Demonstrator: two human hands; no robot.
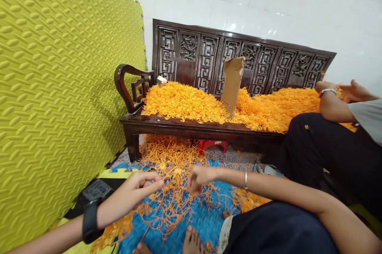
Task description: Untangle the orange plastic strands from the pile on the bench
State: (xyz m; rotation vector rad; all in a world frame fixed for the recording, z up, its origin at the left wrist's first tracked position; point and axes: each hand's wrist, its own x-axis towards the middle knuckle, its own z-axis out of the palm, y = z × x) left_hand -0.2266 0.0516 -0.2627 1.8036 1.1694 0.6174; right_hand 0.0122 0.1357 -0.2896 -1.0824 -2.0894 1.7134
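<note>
My left hand, with a dark band on its wrist, hovers over a loose heap of thin orange strands on the blue foam mat. Its fingers are curled in and the thumb lies close to them; whatever they may hold is too small to make out. Facing it from the right, my right hand hangs with bent fingers above the same strands, a silver bangle on its forearm. The inside of its grip is hidden. Some strands carry small star-like orange pieces.
A dark carved wooden bench bears big piles of orange pieces, parted by an upright cardboard sheet. Beneath is a red stool. Yellow foam matting stands at left. Another person's hands are at far right.
</note>
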